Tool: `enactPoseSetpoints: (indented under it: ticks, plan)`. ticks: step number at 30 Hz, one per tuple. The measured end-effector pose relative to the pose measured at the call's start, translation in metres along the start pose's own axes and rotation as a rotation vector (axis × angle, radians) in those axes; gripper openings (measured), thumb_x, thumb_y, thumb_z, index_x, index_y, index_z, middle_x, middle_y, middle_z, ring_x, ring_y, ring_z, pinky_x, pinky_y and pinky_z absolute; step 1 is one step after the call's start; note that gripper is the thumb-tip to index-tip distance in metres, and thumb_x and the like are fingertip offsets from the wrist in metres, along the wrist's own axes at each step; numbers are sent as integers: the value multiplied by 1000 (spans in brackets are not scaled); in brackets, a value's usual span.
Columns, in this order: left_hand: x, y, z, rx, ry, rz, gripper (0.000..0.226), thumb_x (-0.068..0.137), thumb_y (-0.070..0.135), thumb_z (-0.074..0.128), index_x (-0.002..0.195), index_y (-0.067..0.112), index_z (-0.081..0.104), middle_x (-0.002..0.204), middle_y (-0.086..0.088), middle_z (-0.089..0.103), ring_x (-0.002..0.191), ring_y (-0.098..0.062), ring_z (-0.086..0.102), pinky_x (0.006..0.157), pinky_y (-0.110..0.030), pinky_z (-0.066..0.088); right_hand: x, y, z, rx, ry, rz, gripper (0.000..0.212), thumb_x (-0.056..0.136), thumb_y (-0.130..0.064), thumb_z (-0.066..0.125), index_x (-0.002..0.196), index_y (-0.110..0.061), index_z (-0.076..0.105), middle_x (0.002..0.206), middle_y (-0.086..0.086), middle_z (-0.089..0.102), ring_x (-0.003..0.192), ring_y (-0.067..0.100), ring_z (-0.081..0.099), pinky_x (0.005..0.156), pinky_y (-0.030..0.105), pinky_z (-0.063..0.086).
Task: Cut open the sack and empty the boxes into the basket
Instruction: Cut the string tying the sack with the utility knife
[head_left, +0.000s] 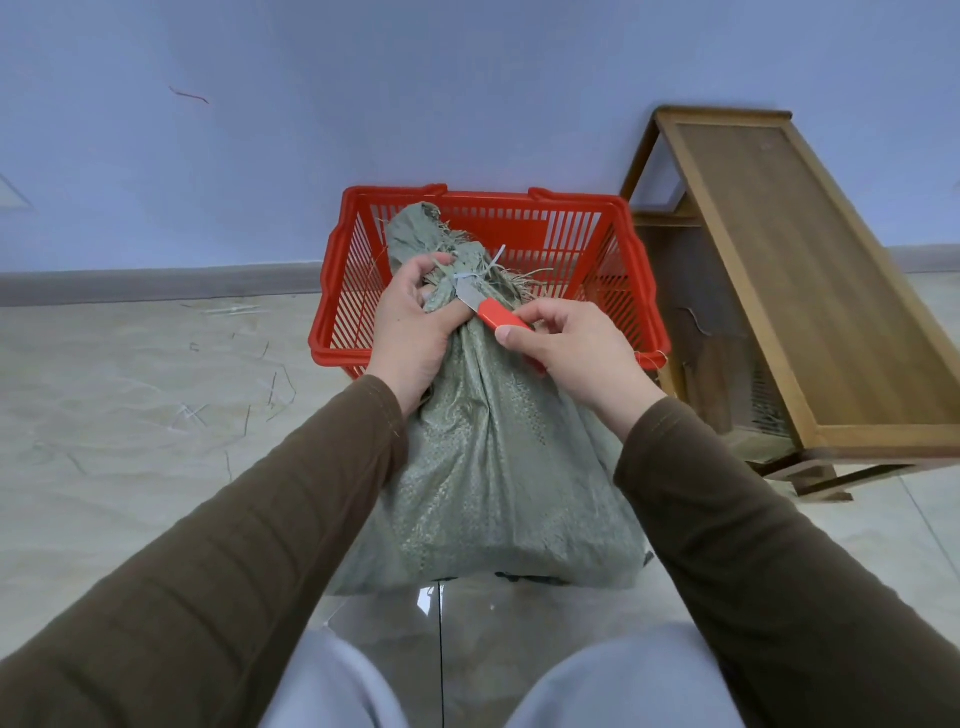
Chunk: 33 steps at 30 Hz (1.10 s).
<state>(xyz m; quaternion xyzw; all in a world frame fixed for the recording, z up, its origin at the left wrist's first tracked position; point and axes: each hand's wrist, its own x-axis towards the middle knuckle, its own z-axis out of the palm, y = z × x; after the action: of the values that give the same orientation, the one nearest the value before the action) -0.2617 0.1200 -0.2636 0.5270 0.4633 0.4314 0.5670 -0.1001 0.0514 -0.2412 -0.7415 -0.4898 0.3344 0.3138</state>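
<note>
gripping tied sack (498, 467) neck, knife (493, 312) at tie, basket (644, 332) behind

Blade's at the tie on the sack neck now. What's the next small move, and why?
Probably slip the blade tip under the white zip tie and cut outward, away from the left hand. The tie still cinches the sack shut, the left hand grips the neck just below it, and the right hand already has the red knife pointed at it.
</note>
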Motion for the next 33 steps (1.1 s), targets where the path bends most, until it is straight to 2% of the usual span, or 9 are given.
enactPoseSetpoints:
  ticks: [3,6,11,14,18,21,25,30,33]
  plan:
    - [-2,2,-2,-3,-10,3,50,89,-5,76,134,5,58,103,5,77,89,-2,77,74,-18,59,-3,-2,-1,9,-10,18,18,85,-52,78,90,-35,79,76,-9,66,75,17,62,86,51,56]
    - [-2,3,-2,-13,-46,-5,49,91,-6,73,135,5,56,116,-15,77,99,-22,77,81,-30,63,-3,-2,0,-1,31,21,18,85,-53,77,90,-36,78,78,-10,69,82,22,69,87,49,56]
    - [-4,2,1,5,-63,1,46,90,-9,71,133,2,56,117,-21,76,104,-32,76,91,-43,62,0,-3,5,-60,80,-9,24,88,-54,73,86,-30,71,70,-13,60,70,14,59,69,37,46]
    - [-5,0,2,37,-61,-4,43,90,-9,71,129,4,58,115,-27,74,103,-42,74,94,-54,59,-1,-5,8,-125,13,-23,26,95,-47,67,89,-22,62,74,-2,73,67,20,71,65,39,54]
    - [-6,-2,0,57,-128,-20,40,91,-8,71,126,5,56,113,-29,73,92,-29,69,94,-55,57,-4,-5,7,25,-179,-10,16,104,-31,58,93,-21,53,72,8,78,55,21,75,48,32,54]
    - [-4,-4,-3,63,-210,-32,43,91,-8,71,127,8,56,106,-11,73,93,-18,69,92,-40,57,-3,-2,2,-87,-132,-99,10,102,-32,58,95,-26,55,62,-3,73,47,13,67,51,32,54]
    - [-1,0,-6,-29,-326,-123,64,90,-12,70,147,14,55,133,-13,72,118,-26,71,104,-38,56,0,2,-2,-190,-86,-139,12,98,-41,59,93,-31,57,61,-10,72,45,3,62,64,40,59]
    - [-4,-3,0,115,-237,-42,31,92,-4,72,122,3,72,117,-16,78,113,-34,74,105,-49,56,-2,-1,5,-11,-116,2,13,102,-34,58,92,-26,63,59,-3,70,49,12,66,53,33,52]
    - [-6,-7,6,184,-170,10,27,92,-1,73,118,7,75,115,-11,79,112,-30,74,105,-53,54,-3,-5,11,-68,-61,38,20,101,-40,57,87,-27,64,66,-3,72,59,19,71,67,43,62]
